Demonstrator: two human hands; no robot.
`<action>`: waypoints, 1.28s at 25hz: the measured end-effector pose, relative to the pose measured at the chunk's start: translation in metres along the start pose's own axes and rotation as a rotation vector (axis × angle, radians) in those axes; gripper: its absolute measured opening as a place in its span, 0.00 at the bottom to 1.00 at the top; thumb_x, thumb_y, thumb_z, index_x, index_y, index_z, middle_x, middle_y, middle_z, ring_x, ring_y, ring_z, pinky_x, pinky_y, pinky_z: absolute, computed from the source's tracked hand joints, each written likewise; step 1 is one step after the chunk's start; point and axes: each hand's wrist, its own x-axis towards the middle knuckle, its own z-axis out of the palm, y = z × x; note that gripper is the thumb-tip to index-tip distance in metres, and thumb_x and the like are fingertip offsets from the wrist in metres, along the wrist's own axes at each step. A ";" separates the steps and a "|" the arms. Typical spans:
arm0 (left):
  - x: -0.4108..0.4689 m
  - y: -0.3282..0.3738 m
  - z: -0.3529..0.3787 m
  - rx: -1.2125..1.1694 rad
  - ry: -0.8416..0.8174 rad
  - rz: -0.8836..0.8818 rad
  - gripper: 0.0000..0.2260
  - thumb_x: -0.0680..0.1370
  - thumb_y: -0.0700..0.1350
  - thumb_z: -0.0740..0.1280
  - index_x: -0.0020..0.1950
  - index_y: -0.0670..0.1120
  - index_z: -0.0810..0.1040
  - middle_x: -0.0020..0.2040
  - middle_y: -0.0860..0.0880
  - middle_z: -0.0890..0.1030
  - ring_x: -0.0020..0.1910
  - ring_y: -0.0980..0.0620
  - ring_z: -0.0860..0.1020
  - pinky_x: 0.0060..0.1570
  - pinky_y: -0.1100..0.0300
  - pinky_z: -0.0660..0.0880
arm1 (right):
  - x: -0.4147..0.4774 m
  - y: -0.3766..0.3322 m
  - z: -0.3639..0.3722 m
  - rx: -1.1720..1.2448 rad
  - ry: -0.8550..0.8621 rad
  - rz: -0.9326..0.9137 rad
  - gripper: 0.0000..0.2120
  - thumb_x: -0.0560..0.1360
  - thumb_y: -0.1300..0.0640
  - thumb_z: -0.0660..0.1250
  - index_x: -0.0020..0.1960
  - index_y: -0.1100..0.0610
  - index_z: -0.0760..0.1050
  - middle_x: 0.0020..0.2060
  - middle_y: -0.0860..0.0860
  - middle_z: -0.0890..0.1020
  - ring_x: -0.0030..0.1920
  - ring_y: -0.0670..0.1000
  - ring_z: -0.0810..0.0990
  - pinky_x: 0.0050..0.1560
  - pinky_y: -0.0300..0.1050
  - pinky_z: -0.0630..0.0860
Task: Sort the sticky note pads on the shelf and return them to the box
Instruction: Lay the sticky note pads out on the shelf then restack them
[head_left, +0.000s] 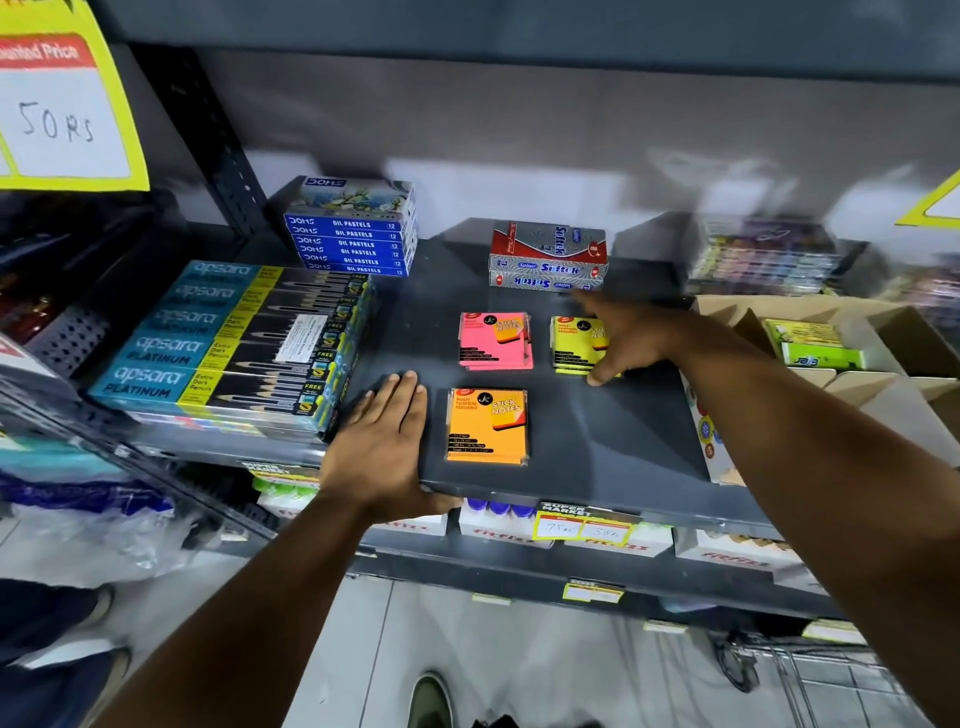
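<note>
Left hand (387, 431) lay flat, fingers spread, on the dark grey shelf (597, 447) beside the orange pad (487, 426). Right hand (626, 338) pinched the yellow pad stack (571, 345) at its right edge. Pink pad stack (495, 340) sat left of the yellow. All pads lay flat, labels upright, long axes front-to-back. Cardboard box (883, 332) stood at right.
</note>
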 end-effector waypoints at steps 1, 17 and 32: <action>0.000 0.000 0.000 0.000 -0.001 0.000 0.60 0.59 0.82 0.51 0.77 0.42 0.42 0.80 0.43 0.42 0.78 0.46 0.42 0.76 0.51 0.41 | 0.001 0.000 0.001 -0.013 0.000 0.002 0.58 0.61 0.54 0.81 0.79 0.55 0.48 0.76 0.54 0.64 0.72 0.56 0.67 0.67 0.44 0.67; 0.001 -0.001 0.002 -0.017 0.014 -0.006 0.61 0.59 0.81 0.56 0.77 0.43 0.42 0.80 0.44 0.43 0.79 0.47 0.42 0.76 0.51 0.41 | 0.009 -0.021 -0.017 -0.049 0.083 0.017 0.57 0.62 0.51 0.80 0.80 0.52 0.46 0.75 0.55 0.67 0.69 0.57 0.71 0.64 0.44 0.70; 0.000 -0.002 0.003 -0.036 0.007 0.016 0.59 0.61 0.79 0.58 0.76 0.43 0.37 0.79 0.44 0.38 0.78 0.47 0.38 0.76 0.50 0.39 | 0.044 -0.098 0.004 -0.263 -0.003 -0.089 0.38 0.61 0.47 0.78 0.65 0.54 0.66 0.60 0.55 0.78 0.54 0.55 0.77 0.50 0.47 0.74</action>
